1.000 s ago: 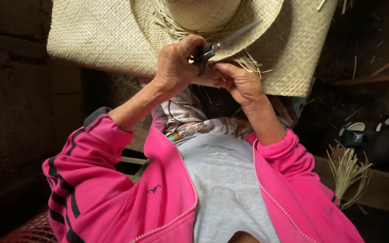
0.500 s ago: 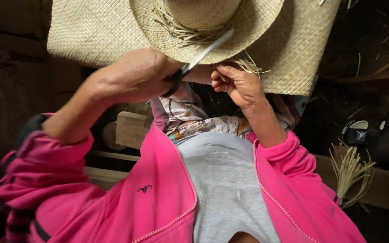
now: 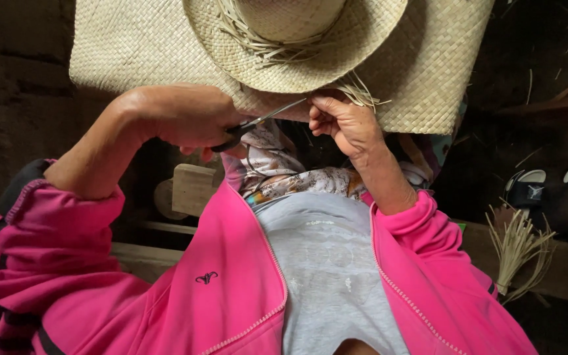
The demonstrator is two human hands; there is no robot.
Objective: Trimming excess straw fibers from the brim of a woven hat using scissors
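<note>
Straw hat point(image 3: 297, 49) rests brim-down over woven mat point(image 3: 133, 46), near edge at hands. Right hand point(image 3: 346, 121) pinches brim edge beside loose strands point(image 3: 363, 95), steadying it. Left hand point(image 3: 182, 118) clenched on scissors point(image 3: 258, 121), blades apparently nearly closed, tips at pinched spot.

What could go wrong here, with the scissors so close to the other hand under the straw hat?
1. The dark-handled metal scissors in the left hand point at the fingers of the right hand, which pinch the brim; a slip might nick them.
2. The blades lie against the pale woven straw hat; they might cut the weave, not only the loose straw ends.
</note>
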